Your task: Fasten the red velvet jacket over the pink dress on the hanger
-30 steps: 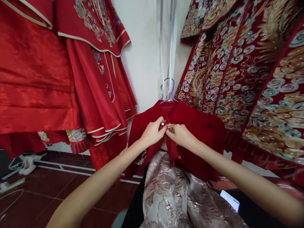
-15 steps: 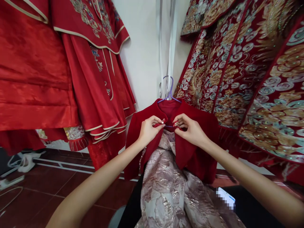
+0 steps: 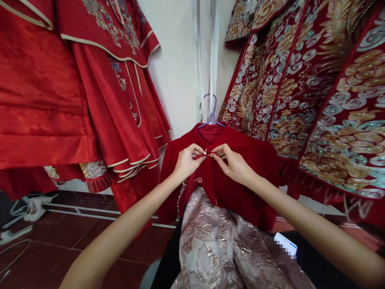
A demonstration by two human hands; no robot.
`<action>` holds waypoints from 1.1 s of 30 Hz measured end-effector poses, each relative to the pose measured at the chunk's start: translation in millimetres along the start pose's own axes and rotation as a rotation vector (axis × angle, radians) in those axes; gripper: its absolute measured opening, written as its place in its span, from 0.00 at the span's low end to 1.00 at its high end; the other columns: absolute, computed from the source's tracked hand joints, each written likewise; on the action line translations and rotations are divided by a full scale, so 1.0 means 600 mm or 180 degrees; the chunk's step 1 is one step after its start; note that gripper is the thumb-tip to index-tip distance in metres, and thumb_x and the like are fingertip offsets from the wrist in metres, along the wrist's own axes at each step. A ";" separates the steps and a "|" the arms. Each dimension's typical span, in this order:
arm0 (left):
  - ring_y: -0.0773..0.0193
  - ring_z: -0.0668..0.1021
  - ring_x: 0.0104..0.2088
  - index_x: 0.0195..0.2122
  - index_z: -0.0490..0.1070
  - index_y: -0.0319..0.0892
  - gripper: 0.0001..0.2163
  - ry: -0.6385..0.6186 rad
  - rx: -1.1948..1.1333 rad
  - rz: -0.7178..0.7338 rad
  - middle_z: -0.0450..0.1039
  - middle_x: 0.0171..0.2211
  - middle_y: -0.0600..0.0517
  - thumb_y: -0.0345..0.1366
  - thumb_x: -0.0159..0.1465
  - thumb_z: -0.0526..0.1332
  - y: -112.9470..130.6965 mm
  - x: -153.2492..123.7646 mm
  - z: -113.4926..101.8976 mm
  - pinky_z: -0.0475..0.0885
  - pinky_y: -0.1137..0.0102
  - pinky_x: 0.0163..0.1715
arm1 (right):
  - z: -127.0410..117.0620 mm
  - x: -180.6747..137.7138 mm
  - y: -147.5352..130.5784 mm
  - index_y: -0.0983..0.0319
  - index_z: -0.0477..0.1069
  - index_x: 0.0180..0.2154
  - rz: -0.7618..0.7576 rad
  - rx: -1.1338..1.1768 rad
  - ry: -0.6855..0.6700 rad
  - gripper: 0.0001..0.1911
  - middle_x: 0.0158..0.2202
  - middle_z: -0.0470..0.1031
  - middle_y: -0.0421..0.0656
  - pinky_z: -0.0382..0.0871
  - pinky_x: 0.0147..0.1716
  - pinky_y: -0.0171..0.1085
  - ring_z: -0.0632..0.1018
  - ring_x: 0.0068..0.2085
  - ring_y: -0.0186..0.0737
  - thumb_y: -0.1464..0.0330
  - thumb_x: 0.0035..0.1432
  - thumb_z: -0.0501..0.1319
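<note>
A short red jacket [image 3: 240,188] hangs on a purple hanger [image 3: 213,112] in front of me. My left hand [image 3: 190,161] pinches the jacket's left front edge near the collar, beside a small pearl-like fastener. My right hand [image 3: 231,160] pinches the opposite front edge, its fingertips at a beaded ornament. The two edges meet between my fingers; whether the fastener is hooked I cannot tell. Lower on the left front is a beaded flower-shaped fastener [image 3: 198,180]. Shiny pinkish-silver brocade fabric [image 3: 207,241] spreads below the jacket toward me.
Red garments [image 3: 120,108] hang at left, and a heavily embroidered red and gold garment [image 3: 300,100] hangs at right. White rack poles [image 3: 213,56] stand behind the jacket. A phone [image 3: 285,245] lies at lower right. Pale shoes [image 3: 34,208] are at far left, above the tiled floor.
My hands have come together, bringing the two front edges of the jacket from apart to meeting. The beaded fastener lower on the left front now shows.
</note>
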State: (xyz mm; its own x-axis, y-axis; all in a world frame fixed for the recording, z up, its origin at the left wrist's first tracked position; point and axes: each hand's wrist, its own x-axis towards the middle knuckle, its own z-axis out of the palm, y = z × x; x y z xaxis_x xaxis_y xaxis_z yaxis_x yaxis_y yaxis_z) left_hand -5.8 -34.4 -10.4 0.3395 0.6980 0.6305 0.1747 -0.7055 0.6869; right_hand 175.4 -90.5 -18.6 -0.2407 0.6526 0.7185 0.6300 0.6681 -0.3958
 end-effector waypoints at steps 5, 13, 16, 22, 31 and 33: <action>0.67 0.78 0.34 0.32 0.70 0.40 0.06 -0.0340 0.0440 0.0122 0.77 0.32 0.52 0.25 0.53 0.61 0.004 0.008 -0.001 0.72 0.73 0.37 | -0.006 0.002 -0.013 0.58 0.60 0.44 0.0105 -0.0447 -0.0212 0.07 0.44 0.74 0.46 0.72 0.41 0.40 0.77 0.43 0.42 0.66 0.65 0.50; 0.66 0.78 0.29 0.34 0.72 0.43 0.07 -0.0736 0.1148 0.0296 0.77 0.30 0.54 0.32 0.53 0.62 0.031 0.024 -0.015 0.71 0.73 0.31 | -0.008 0.014 -0.013 0.58 0.59 0.45 0.0292 -0.0953 -0.0226 0.08 0.45 0.74 0.47 0.71 0.37 0.39 0.78 0.43 0.45 0.66 0.65 0.48; 0.65 0.77 0.29 0.31 0.71 0.43 0.05 -0.0668 0.1313 0.0319 0.76 0.28 0.54 0.37 0.54 0.62 0.040 0.023 -0.012 0.69 0.74 0.29 | -0.011 0.012 -0.010 0.58 0.59 0.46 0.0197 -0.0850 -0.0248 0.09 0.45 0.74 0.47 0.71 0.39 0.40 0.78 0.43 0.44 0.68 0.64 0.50; 0.65 0.76 0.28 0.30 0.69 0.43 0.03 -0.0539 0.1634 0.0494 0.75 0.27 0.54 0.35 0.54 0.61 0.047 0.024 0.001 0.67 0.74 0.28 | -0.012 0.014 -0.004 0.59 0.60 0.44 0.0195 -0.0544 -0.0112 0.08 0.42 0.74 0.45 0.72 0.39 0.40 0.78 0.41 0.42 0.66 0.63 0.52; 0.63 0.76 0.29 0.30 0.70 0.44 0.02 -0.0675 0.1879 0.0646 0.75 0.27 0.53 0.34 0.55 0.62 0.047 0.034 0.000 0.66 0.73 0.28 | -0.011 0.016 0.007 0.58 0.60 0.43 0.0194 -0.0152 -0.0003 0.09 0.41 0.73 0.45 0.74 0.37 0.39 0.77 0.42 0.42 0.63 0.61 0.54; 0.63 0.76 0.28 0.29 0.70 0.43 0.02 -0.0690 0.1902 0.0617 0.75 0.27 0.53 0.34 0.56 0.63 0.049 0.036 0.002 0.67 0.73 0.29 | -0.011 0.016 0.009 0.59 0.59 0.46 0.0219 -0.0103 0.0019 0.13 0.41 0.73 0.45 0.74 0.37 0.39 0.77 0.41 0.42 0.63 0.61 0.55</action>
State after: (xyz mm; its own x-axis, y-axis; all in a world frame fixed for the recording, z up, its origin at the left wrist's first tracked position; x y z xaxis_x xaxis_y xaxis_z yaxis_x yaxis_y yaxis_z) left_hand 7.8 -40.5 23.0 0.5837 0.5549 0.5928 0.5529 -0.8063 0.2104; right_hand 181.0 -83.0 -10.1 -0.1916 0.6943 0.6937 0.6685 0.6098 -0.4257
